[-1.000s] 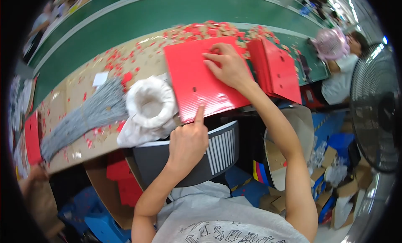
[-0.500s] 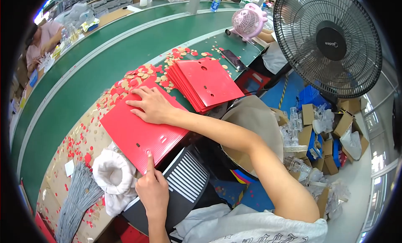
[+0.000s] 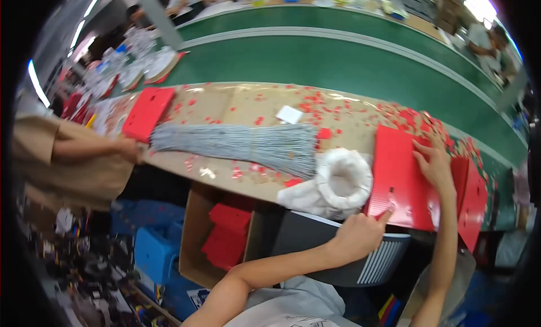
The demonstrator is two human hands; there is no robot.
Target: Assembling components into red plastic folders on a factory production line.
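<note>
Both hands (image 3: 360,234) (image 3: 434,163) stay, seemingly flat, on red sheet (image 3: 403,183).

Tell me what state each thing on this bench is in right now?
Red sheet: flat, pinned by both hands.
Left hand: forefinger on the sheet's near edge.
Right hand: spread flat on it.
White bag: open, rim rolled.
Grey wire bundle: lying flat.
Cardboard box: open, holding red sheets.

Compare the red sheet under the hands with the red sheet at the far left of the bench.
The red sheet under the hands looks larger and lies at the bench's right end; the far-left red sheet looks smaller. The right hand lies flat on the first and the left hand touches its near edge; the person's own hands touch nothing of the second. Both are flat and red.
</note>
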